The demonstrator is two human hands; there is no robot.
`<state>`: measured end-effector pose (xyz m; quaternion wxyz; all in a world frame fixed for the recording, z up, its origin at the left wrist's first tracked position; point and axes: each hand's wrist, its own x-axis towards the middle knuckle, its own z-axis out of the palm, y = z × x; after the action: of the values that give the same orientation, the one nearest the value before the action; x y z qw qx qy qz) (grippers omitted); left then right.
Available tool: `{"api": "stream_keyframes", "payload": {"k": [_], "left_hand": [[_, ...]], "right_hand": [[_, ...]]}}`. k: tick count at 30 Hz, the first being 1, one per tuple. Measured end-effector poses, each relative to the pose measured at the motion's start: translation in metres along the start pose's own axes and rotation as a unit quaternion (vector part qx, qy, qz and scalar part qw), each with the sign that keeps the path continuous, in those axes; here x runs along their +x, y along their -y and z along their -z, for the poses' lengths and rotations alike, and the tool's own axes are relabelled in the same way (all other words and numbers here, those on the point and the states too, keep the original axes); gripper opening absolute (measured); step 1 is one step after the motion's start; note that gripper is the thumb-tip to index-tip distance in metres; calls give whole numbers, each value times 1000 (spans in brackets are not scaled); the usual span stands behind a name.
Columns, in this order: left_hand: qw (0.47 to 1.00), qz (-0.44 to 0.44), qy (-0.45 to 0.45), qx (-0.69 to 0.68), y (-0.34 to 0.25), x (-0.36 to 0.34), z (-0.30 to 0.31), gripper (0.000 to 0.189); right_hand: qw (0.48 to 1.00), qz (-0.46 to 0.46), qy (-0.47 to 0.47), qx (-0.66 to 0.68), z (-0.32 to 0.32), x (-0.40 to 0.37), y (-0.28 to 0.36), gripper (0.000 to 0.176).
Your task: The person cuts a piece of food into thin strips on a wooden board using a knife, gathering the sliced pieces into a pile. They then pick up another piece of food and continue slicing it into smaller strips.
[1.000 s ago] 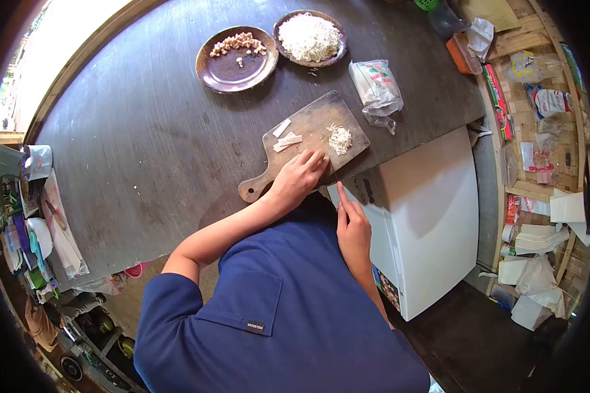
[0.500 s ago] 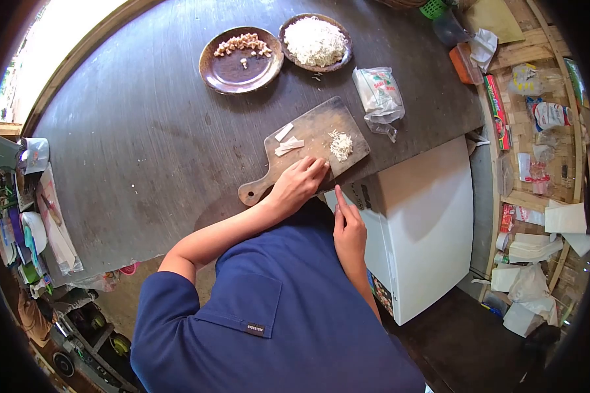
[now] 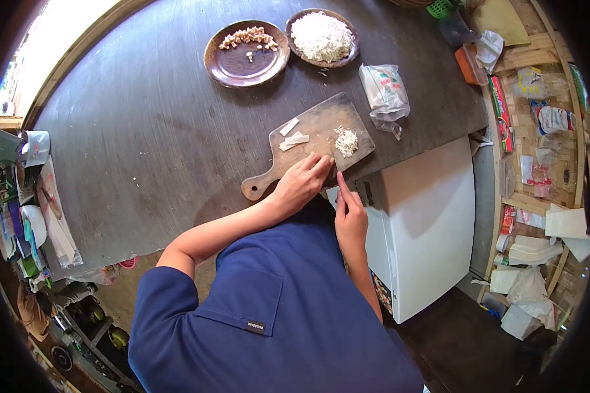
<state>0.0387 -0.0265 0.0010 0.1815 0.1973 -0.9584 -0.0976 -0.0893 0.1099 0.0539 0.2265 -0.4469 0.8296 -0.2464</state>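
A wooden cutting board (image 3: 321, 128) lies at the near edge of the dark table, its handle pointing left. My left hand (image 3: 300, 181) rests on its near side, fingertips bunched over a pale piece, mostly hidden beneath them. My right hand (image 3: 351, 221) is just right of it at the board's edge, fingers curled and index finger stretched forward along what looks like a knife; the blade is barely visible. Flat pale strips (image 3: 294, 141) lie on the board's left part. A small heap of fine pale shreds (image 3: 345, 141) sits on its right part.
Beyond the board stand a brown plate (image 3: 242, 73) with small brownish chunks and a bowl (image 3: 354, 46) heaped with white shreds. A plastic-wrapped white packet (image 3: 385, 92) lies to the right. A white cabinet-like box (image 3: 432, 223) stands beside my right arm.
The view has shifted slightly, so the table things appear a little higher and further right. My right hand has moved slightly towards the board; my left hand keeps its place on it.
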Motion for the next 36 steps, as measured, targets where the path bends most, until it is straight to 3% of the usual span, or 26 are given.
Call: {"api": "stream_keyframes", "payload": {"k": [36], "left_hand": [[1000, 7, -19, -20, -1, -5, -1, 60]], "right_hand": [[1000, 4, -7, -4, 0, 0, 5, 50]]}}
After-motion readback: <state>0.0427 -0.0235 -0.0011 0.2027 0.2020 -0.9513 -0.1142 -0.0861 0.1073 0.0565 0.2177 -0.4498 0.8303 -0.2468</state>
